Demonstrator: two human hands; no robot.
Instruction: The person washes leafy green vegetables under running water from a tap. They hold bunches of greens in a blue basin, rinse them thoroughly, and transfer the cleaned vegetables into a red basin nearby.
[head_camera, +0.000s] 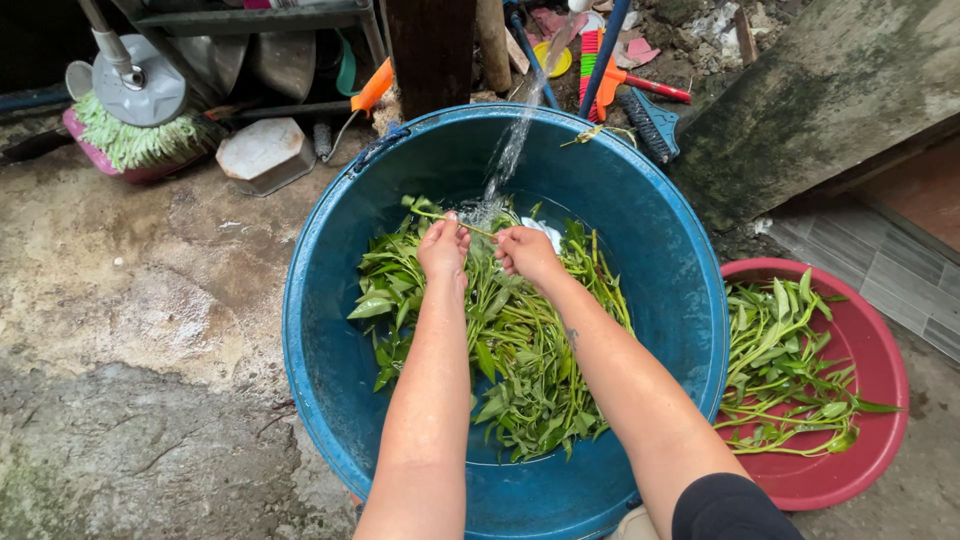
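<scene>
A big blue tub (330, 300) stands on the concrete floor, filled with leafy green stalks (520, 370) in water. A stream of water (515, 145) falls into the tub from above. My left hand (443, 248) and my right hand (523, 252) reach over the greens, side by side under the stream. Both are closed on one thin green stem (455, 222) stretched between them. My forearms cover the middle of the pile.
A red basin (885, 375) with more green stalks (790, 370) sits to the right of the tub. Behind the tub are a mop head (135, 135), a white block (265, 152), brushes (650, 115) and a dark post (432, 50). A mossy concrete wall (820, 90) rises at the right.
</scene>
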